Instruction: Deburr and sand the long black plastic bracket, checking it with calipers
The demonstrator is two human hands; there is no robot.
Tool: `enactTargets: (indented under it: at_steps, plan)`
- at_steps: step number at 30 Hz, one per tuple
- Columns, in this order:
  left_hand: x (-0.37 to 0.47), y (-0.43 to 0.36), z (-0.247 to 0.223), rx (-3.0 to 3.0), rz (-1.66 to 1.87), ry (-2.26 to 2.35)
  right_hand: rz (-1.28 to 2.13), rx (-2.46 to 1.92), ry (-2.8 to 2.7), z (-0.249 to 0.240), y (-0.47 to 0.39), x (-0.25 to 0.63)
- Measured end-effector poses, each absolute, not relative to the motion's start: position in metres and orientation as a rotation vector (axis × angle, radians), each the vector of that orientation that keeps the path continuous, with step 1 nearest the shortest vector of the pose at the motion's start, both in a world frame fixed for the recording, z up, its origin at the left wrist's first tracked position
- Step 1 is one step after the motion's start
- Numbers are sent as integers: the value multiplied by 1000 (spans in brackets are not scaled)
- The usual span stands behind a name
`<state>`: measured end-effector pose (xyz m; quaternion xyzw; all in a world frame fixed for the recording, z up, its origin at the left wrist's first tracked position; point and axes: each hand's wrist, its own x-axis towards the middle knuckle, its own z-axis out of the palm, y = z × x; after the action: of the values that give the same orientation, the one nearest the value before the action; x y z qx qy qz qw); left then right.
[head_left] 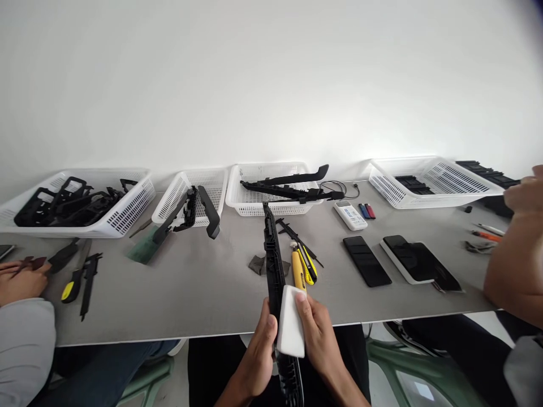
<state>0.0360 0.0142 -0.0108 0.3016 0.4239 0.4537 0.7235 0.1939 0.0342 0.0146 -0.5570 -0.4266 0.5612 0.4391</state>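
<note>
A long black plastic trim piece (275,254) with ribs and clips stands nearly upright in front of me, its lower end below the table edge. My left hand (259,356) is closed around it from the left. In my right hand (317,333) is a white block, perhaps a foam sponge (291,325), pressed against the piece with the thumb on its face. Just beyond lie a yellow-handled tool (298,268), a yellow utility knife (309,265) and a black caliper (291,230). Dark grey scraps (257,264) show beside the trim piece.
White baskets (246,209) with black plastic parts line the wall. Phones (366,261), a white meter (350,216) and two lighters (367,211) lie to the right. A co-worker's hand (25,280) is at the left and another person's arm (520,249) at the right.
</note>
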Motion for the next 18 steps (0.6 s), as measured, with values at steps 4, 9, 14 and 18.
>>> enactTargets:
  at_steps: [4, 9, 14, 18]
  plan:
    - [36, 20, -8, 634, 994, 908, 1440, -1244, -1327, 21, 32, 200]
    - [47, 24, 3, 699, 993, 837, 1271, -1345, -1356, 22, 36, 201]
    - [49, 18, 2, 701, 1068, 1067, 1259, -1429, -1356, 17, 36, 197]
    - [46, 19, 0, 722, 1019, 1088, 1266, -1390, -1346, 18, 33, 198]
